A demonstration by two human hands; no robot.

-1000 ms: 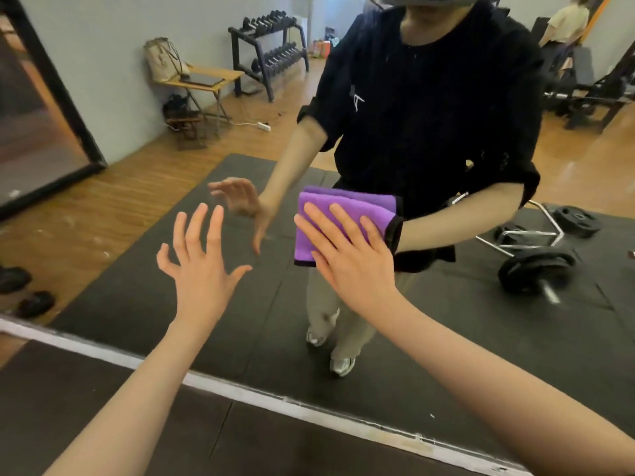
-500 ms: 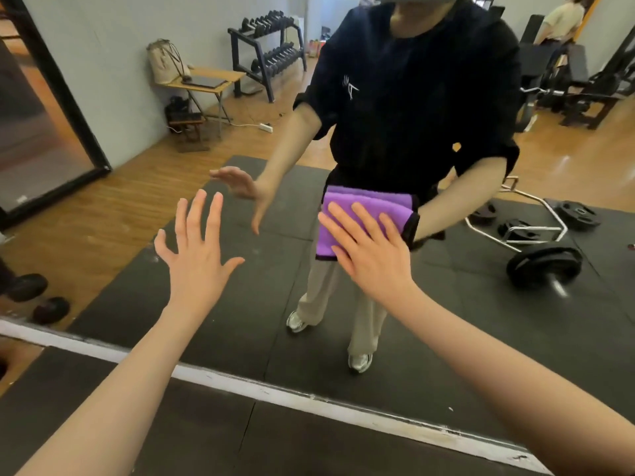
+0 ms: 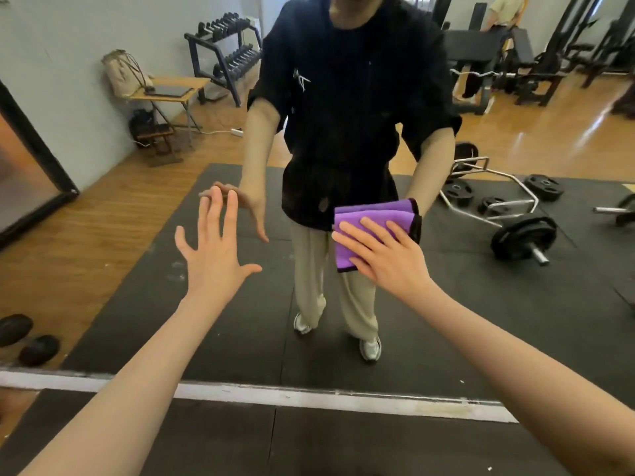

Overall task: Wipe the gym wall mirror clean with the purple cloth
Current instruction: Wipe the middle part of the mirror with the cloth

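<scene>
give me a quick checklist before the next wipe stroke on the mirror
1. Purple cloth flat against the wall mirror: ok.
2. Right hand presses the cloth with straight fingers: ok.
3. Cloth folded, not bunched: ok.
4. Left hand off the glass: cannot tell; it is open, fingers spread, near the surface.
5. Smudges left on the glass: cannot tell; faint specks show left of the left hand.

Bare mirror (image 3: 120, 207) lies open all round the cloth (image 3: 364, 221); only the left hand (image 3: 214, 259), spread just beside, obstructs.
</scene>
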